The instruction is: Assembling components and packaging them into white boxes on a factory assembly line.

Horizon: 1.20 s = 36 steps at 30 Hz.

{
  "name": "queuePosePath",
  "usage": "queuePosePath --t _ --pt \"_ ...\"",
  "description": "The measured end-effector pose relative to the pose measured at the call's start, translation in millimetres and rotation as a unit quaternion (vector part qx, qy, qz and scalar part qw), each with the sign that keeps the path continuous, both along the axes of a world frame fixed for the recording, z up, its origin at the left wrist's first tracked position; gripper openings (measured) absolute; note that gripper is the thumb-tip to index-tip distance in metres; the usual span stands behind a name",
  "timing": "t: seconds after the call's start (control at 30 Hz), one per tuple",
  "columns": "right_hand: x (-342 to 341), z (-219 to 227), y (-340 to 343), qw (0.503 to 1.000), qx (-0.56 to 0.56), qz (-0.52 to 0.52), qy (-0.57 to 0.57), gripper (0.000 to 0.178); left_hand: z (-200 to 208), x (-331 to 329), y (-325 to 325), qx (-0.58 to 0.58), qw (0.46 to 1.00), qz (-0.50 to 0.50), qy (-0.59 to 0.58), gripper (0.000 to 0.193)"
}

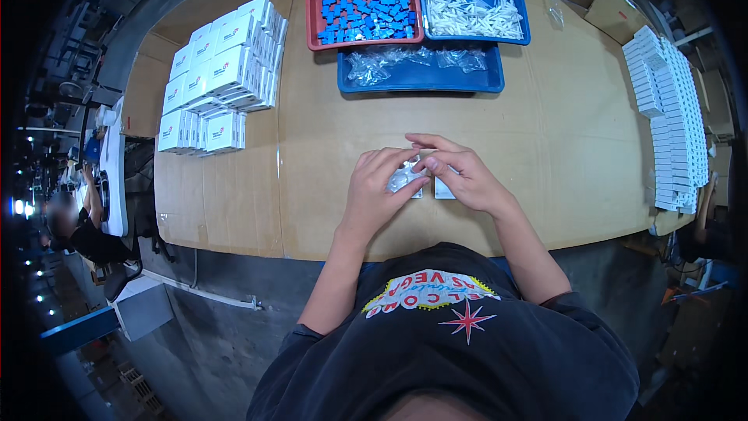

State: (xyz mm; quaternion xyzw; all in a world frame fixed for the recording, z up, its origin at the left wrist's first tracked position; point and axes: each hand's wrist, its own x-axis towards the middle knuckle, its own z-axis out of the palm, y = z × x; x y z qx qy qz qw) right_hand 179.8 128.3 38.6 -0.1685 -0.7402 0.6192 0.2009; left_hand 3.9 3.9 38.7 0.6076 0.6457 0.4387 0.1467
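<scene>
Over the table (561, 148), a clear packet (400, 178) is being held between thumb and fingers of the left hand (375, 184), its long axis hidden; just rightward, the right hand (471, 178) is being held loosely curled, its grip impossible to tell.

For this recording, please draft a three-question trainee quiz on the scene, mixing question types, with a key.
1. Open: What lies in the red tray?
2. True or false: Both hands are inside trays.
3. Choose: The clear bags lie in a tray of which colour? A. red B. blue C. white

Key:
1. Blue pieces.
2. False: the left hand has a clear packet between thumb and fingers, and the right hand is close beside it.
3. B.
</scene>
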Motion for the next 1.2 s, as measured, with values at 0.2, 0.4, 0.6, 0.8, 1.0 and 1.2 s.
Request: queuePosePath --t 0.2,0.4,0.6,0.8,1.0,1.2 --pt "-5.3 -7.8 -8.1 0.971 -0.231 0.060 -0.012 0.052 -4.9 6.3 -0.7 0.008 0.999 -0.003 -0.039 0.041" --pt "-6.3 -13.7 -5.0 0.977 -0.198 0.079 -0.002 0.066 0.0 11.9 -2.9 -0.045 0.980 -0.013 -0.191 0.034" --pt "-9.1 -0.9 -0.7 0.981 -0.162 0.085 -0.058 0.075 -24.7 1.4 -5.8 -0.173 0.856 -0.065 -0.484 0.029" --pt "-13.2 1.7 7.6 0.974 -0.180 0.118 -0.072 0.071 -28.2 4.7 -8.7 -0.211 0.772 -0.079 -0.595 0.042" --pt "-16.9 0.1 10.4 0.973 -0.186 0.106 -0.089 0.068 -20.6 4.3 -9.1 -0.232 0.698 -0.080 -0.673 0.046" --pt "-23.3 9.4 13.1 0.970 -0.174 0.123 -0.113 0.067 -31.9 -0.5 -9.4 -0.238 0.690 -0.093 -0.678 0.049"
